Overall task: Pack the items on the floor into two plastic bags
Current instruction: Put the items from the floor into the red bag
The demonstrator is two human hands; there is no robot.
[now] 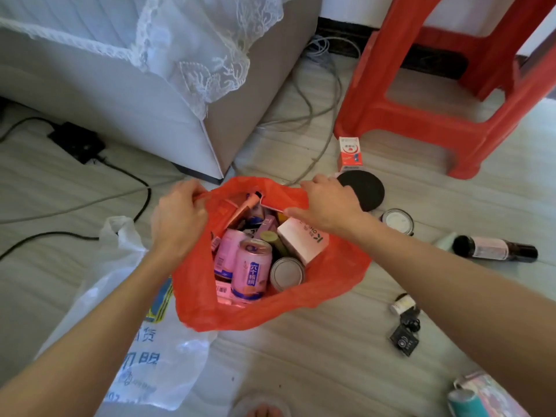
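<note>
Red bag: thin red plastic bag [240, 311] on the floor, nearly full (cans, boxes).
Hands: left hand [177, 219] and right hand [326, 206] each grip its handles.
Left: dark glass bottle [496, 251] right of it; white printed plastic bag [135, 341] left, mostly flat.

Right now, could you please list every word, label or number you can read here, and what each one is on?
"六个核桃": pink can in the red bag.
"OH" among upside-down letters, the rest unclear: white box in that bag.
Large blue characters, partly creased and cut off, unreadable: white plastic bag.
Labels on the small carton and dark bottle: too small to read.
</note>
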